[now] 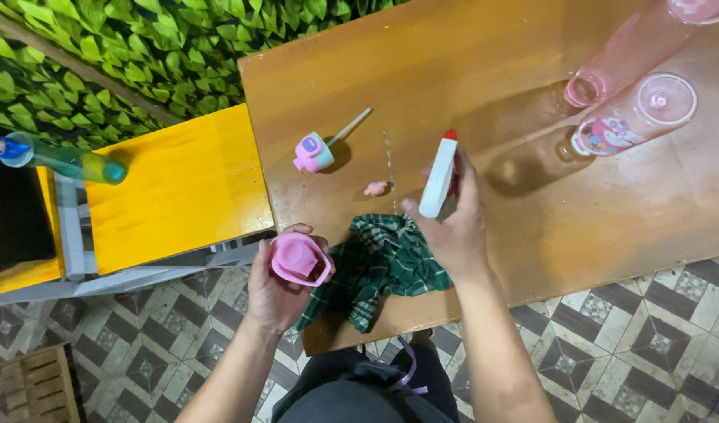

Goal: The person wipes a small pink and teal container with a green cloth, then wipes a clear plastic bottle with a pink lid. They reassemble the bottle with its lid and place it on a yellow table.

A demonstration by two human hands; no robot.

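- Broadly, a brown wooden table (516, 94) fills the upper right, its glossy top wet in places, with a thin line of droplets running down it just left of the spray bottle
- beside it on the left stands a yellow chair seat (179, 184), and a green leaf wall (140, 47) runs behind both; patterned floor tiles (626, 337) lie below
- two clear pink bottle bodies (633, 117) lie on their sides at the table's far right corner, well apart from the hands, seemingly set aside
- a green checked cloth (383, 262) lies bunched at the near table edge, between the two hands and partly under the right wrist, close enough for wiping
- the right hand (453, 227) is closed around a white spray bottle (439, 176) with a red nozzle, held upright above the table with the nozzle pointing away from the person
- the left hand (277, 286) cups a pink lid (299, 258), fingers curled around its rim, hollow side up, held off the table edge over the floor
- a small pink and teal spout cap (312, 153) with a straw attached lies on the table, apart from both hands
- a tiny pink piece (375, 188) rests just left of the spray bottle
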